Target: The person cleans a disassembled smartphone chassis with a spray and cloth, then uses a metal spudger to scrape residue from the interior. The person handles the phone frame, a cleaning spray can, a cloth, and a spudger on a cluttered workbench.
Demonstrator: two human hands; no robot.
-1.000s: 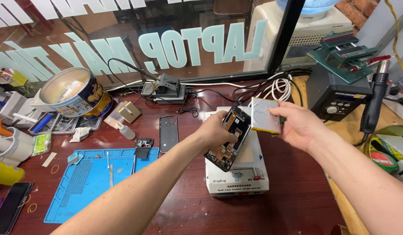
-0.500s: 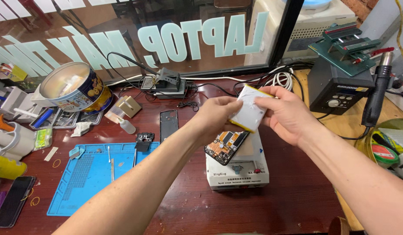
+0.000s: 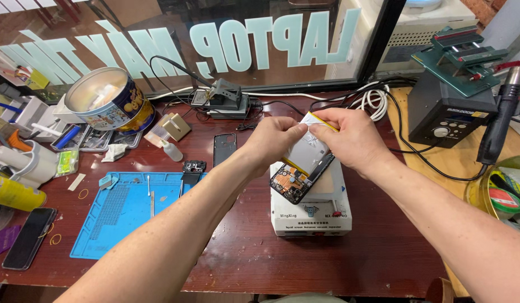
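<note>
— Two hands, one battery: how are you holding it?

— My left hand (image 3: 274, 137) and my right hand (image 3: 350, 137) both have their fingers pinched narrow on the top edge of one flat silver battery pack (image 3: 310, 154). It hangs tilted between them, just above the opened phone (image 3: 299, 179).

— Where does that phone lie?

— On one white heating-plate box (image 3: 311, 207) standing on the counter (image 3: 243, 252), circuit side up. The battery's lower edge covers part of it; I cannot tell whether they touch.

— How many other phones?

— One dark phone (image 3: 28, 238) lies at the left edge of the counter, and one phone back frame (image 3: 224, 148) lies beside my left wrist. One small black part (image 3: 192, 167) sits near it, at the top edge of one blue work mat (image 3: 122, 213).

— And further off?

— One round tin (image 3: 111, 101) tipped on its side at the back left, one small white dropper bottle (image 3: 171, 150), one soldering-iron stand (image 3: 223, 98) with its black cable by the window. To the right, one black rework station (image 3: 445, 112) with a green clamp jig on top and one hot-air handle (image 3: 498, 123) beside it. A coil of white cable (image 3: 375, 101) lies behind my right hand.

— Anything blocking you?

— Only my own forearms, which cross the mat's corner and the counter's right side.
</note>
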